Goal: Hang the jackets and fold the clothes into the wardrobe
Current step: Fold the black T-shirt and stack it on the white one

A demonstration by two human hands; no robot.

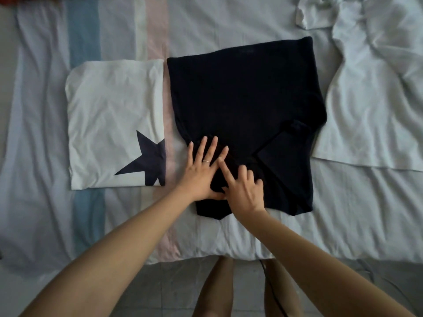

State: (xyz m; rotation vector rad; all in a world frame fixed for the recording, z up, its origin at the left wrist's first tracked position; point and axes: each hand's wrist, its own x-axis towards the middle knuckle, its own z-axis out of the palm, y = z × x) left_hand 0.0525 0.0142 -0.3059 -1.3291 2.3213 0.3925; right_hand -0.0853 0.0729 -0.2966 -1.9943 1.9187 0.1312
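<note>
One rough stroke is enough for the tucked sleeve to be dragged loose, since the dark shirt (pixel 240 92) is only pressed, not gripped. The left hand (pixel 202 172) is laid flat with straight fingers (pixel 212 148), the right hand (pixel 243 191) spread, slightly bent. The shirt is seen part-folded on the bed (pixel 354 207), just beside a folded white shirt (pixel 109 110).

The left hand (pixel 201 177) wore a thin silver ring (pixel 206 161) on one finger. Both forearms (pixel 114 248) were bare, as were the legs (pixel 215 289) below; a thin dark cable (pixel 268 284) hung beside them.
</note>
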